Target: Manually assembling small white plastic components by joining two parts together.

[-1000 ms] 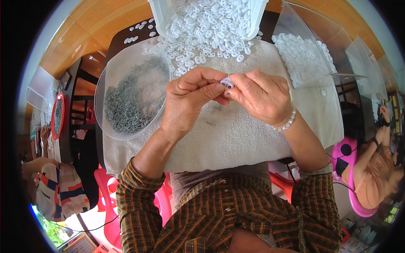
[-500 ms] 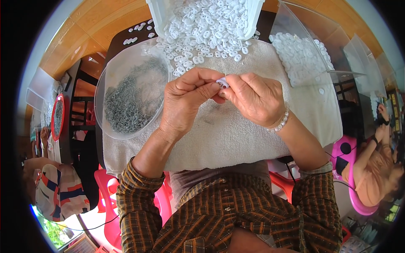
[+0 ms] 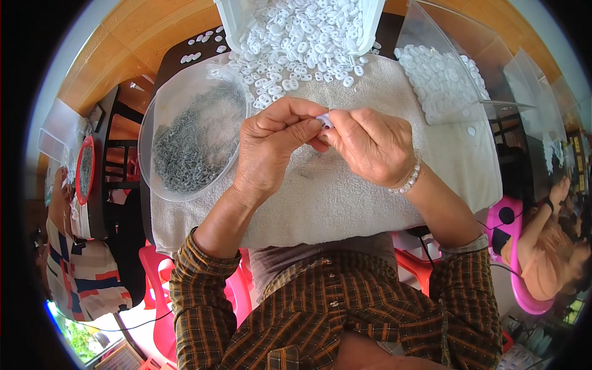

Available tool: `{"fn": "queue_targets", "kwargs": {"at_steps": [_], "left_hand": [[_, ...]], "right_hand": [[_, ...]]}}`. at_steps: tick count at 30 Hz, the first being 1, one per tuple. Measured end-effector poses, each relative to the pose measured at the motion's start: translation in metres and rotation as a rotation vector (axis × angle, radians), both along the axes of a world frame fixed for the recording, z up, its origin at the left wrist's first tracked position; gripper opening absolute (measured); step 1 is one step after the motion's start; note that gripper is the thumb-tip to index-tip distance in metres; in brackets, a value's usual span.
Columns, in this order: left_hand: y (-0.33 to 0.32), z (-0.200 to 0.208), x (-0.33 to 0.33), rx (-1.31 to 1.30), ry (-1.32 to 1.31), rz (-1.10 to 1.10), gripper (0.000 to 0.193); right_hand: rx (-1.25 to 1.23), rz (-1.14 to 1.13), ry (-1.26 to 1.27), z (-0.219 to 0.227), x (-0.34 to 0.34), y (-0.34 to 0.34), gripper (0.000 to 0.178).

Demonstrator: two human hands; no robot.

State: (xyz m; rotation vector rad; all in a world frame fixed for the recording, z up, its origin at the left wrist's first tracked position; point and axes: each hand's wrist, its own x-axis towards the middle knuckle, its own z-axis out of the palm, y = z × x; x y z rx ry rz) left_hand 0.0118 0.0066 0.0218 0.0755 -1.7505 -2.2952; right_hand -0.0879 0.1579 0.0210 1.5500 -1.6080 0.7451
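Observation:
A small white oval plastic piece with holes [image 3: 324, 119] is pinched between my two hands above the middle of the towel. My left hand [image 3: 271, 142] grips its left side with thumb and forefinger. On its other side, the closed fingers of my right hand [image 3: 375, 147] press against it; a beaded bracelet circles that wrist. Whether a screw is also in my fingers is hidden. Left of my hands sits a round clear tray [image 3: 144, 161] with many small grey screws [image 3: 185, 157]. Just beyond them lies a heap of similar white pieces [image 3: 302, 46].
The heap spills from a white bin [image 3: 373, 28] on its side. At the right stands a clear box [image 3: 441, 18] of white pieces. A beige towel [image 3: 345, 209] covers the dark table [image 3: 176, 58]. Other people sit at left and right, one on a pink chair [image 3: 524, 296].
My hands stay almost in place, with the white piece turned very slightly between the fingers. At the left and right edges, the other people's arms have shifted.

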Motion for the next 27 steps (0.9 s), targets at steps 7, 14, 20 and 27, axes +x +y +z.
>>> {"fn": "queue_targets", "kwargs": {"at_steps": [7,14,20,27], "left_hand": [[0.002,0.001,0.0,0.058,-0.017,0.022,0.012],[0.003,-0.004,0.001,0.083,-0.012,0.032,0.013],[0.004,0.001,-0.001,0.105,0.064,0.081,0.017],[0.005,0.004,0.001,0.059,0.072,0.085,0.025]], "right_hand": [[-0.013,-0.026,-0.001,-0.003,0.004,-0.002,0.019],[-0.015,-0.068,0.02,-0.005,0.007,-0.004,0.018],[-0.082,-0.021,-0.014,0.0,0.002,-0.009,0.019],[-0.039,-0.033,-0.025,0.011,-0.006,-0.004,0.028]]}}
